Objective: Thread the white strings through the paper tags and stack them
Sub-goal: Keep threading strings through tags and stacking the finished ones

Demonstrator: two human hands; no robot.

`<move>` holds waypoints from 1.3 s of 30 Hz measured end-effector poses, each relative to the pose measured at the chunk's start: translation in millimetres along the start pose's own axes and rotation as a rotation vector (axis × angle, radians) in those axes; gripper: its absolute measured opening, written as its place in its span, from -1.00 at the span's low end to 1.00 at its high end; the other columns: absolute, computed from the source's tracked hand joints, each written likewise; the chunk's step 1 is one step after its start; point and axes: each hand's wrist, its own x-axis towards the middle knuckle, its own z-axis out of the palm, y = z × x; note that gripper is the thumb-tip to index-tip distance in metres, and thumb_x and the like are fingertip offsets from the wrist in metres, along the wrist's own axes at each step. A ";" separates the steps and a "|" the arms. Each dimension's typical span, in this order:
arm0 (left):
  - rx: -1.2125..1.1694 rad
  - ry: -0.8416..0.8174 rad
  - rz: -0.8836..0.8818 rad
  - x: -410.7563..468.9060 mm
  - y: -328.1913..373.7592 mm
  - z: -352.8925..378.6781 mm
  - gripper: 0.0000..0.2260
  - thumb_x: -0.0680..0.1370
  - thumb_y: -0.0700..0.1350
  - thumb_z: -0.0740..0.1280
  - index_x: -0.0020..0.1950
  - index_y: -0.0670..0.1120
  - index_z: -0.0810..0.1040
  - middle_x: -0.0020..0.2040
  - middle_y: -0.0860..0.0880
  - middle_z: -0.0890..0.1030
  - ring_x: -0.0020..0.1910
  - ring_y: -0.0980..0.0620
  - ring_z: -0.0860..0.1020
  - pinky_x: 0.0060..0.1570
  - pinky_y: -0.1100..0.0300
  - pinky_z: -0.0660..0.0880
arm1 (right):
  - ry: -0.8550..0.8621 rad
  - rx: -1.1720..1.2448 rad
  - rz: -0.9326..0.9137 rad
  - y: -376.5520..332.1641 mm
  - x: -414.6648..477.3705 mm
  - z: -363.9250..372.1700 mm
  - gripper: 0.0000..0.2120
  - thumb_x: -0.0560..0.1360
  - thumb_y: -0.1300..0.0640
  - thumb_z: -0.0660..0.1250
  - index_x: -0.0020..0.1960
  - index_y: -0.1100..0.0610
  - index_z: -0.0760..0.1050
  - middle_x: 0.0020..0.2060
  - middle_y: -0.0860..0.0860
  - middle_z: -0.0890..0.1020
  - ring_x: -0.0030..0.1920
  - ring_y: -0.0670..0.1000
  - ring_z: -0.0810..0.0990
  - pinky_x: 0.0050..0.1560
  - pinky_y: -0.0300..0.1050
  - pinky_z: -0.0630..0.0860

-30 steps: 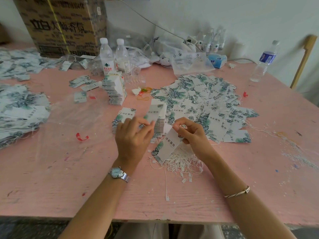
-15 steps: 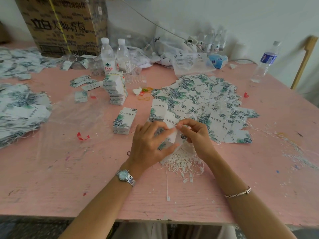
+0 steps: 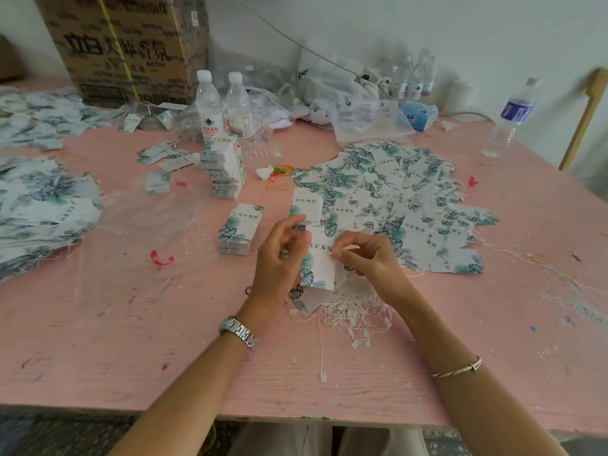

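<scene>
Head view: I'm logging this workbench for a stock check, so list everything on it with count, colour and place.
table: one, pink, under everything
held tag: one, white with green leaves, between both hands
strings: a heap, white, beneath the hands
spread tags: many, white-green, right of centre
short stack: one, white-green, left of the hands
tall stack: one, white-green, behind the short stack
tag piles: several, white-green, far left
capped bottles: two, clear, centre back
blue-label bottle: one, clear, back right
cardboard box: one, brown, back left
left hand: silver wristwatch, holds the held tag
right hand: silver bangle, pinches the tag's right edge
</scene>
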 end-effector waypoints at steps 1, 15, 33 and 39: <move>-0.025 0.000 -0.010 0.4 0.2 0.7 -0.78 0.53 0.06 0.38 0.17 0.18 0.61 -0.07 -0.02 0.66 -0.09 0.05 0.60 -0.05 0.05 0.51 | -0.011 -0.015 0.004 0.3 -0.1 0.8 -0.87 0.53 0.44 0.33 -0.14 0.27 0.56 -0.33 -0.11 0.59 -0.46 -0.21 0.40 -0.40 -0.43 0.30; -0.140 -0.034 -0.069 1.4 -2.7 5.6 -0.89 0.56 -0.13 0.44 0.07 0.02 0.64 0.00 -0.13 0.70 -0.05 -0.12 0.64 0.01 -0.16 0.54 | 0.110 -0.013 0.045 6.8 2.2 -4.5 -0.92 0.53 0.05 0.39 -0.12 -0.05 0.64 -0.35 -0.02 0.56 -0.44 -0.08 0.33 -0.52 -0.31 0.19; 0.231 -0.029 0.393 -2.4 -5.3 8.7 -0.88 0.52 -0.16 0.47 0.03 -0.14 0.67 0.05 0.06 0.52 -0.10 0.12 0.52 -0.09 0.29 0.48 | 0.032 0.004 0.061 9.9 1.2 -4.6 -0.88 0.53 0.22 0.33 -0.06 0.06 0.62 -0.34 -0.02 0.58 -0.47 -0.10 0.35 -0.50 -0.34 0.20; 0.274 0.013 0.419 -1.9 -8.4 8.1 -0.90 0.51 -0.21 0.47 -0.05 -0.23 0.64 -0.02 -0.09 0.57 -0.14 0.06 0.53 -0.12 0.24 0.50 | -0.001 0.006 0.025 8.2 2.4 -4.4 -0.91 0.56 0.23 0.36 0.01 0.10 0.61 -0.26 -0.05 0.59 -0.42 -0.09 0.41 -0.47 -0.32 0.21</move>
